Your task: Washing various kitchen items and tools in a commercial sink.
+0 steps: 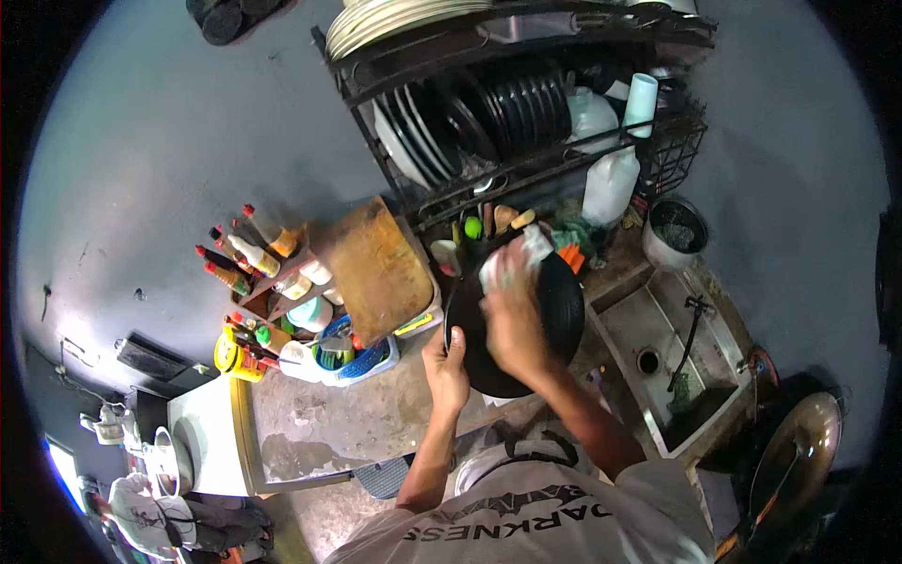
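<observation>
Upright before me is a large round black dish (557, 331); I cannot tell whether it is a plate or a pan. My left hand (449, 370) grips its left rim, thumb on the near face and fingers hidden behind. In my right hand (513, 317), blurred, is a crumpled white cloth (537, 242), held against the upper part of the dish. The dish hides part of the stained counter (345, 423) beneath it.
A steel sink (624, 328) lies right, with a metal pot (674, 233) behind it. Behind the dish stands a black dish rack (394, 166) of plates. To the left are a wooden cutting board (384, 275), several sauce bottles (257, 254) and a blue basket (363, 363). Another person (158, 511) stands far left.
</observation>
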Motion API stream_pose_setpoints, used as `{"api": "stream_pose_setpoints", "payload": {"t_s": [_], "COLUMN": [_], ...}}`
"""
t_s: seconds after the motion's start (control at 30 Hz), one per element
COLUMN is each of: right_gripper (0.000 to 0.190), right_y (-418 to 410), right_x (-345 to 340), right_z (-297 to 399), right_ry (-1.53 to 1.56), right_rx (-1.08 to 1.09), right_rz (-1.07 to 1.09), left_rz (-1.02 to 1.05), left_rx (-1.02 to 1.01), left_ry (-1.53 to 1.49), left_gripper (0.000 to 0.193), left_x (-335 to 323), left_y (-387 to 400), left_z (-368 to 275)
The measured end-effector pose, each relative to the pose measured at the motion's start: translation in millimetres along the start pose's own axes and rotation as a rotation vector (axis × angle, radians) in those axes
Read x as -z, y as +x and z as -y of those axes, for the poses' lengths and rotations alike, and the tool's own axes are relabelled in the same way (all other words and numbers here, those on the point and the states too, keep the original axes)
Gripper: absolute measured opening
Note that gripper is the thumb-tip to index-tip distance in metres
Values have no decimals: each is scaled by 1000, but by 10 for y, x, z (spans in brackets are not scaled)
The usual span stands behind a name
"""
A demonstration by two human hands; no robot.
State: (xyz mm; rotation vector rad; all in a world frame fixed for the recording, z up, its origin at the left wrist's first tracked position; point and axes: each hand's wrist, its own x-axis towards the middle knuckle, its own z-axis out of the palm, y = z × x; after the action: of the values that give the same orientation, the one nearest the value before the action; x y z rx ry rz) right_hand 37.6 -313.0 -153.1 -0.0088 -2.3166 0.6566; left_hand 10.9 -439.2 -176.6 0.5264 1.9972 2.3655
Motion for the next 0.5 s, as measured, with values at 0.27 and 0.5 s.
{"api": "stream_pose_setpoints", "payload": {"t_s": [0.27,0.5], "right_gripper": [45,35], "right_y": [-543,-586], "right_x": [707,1062], "right_z": [-844,-1631], "right_ry": [-229,-45], "right_rx": [230,-172], "right_rz": [355,357], "left_rz": [-426,-559], "left_rx": [-222,-468], "left_ry": [27,19], "left_gripper": [28,44], "left_x": [-91,-680], "left_y": [433,783], "left_z": [-217,-622]}}
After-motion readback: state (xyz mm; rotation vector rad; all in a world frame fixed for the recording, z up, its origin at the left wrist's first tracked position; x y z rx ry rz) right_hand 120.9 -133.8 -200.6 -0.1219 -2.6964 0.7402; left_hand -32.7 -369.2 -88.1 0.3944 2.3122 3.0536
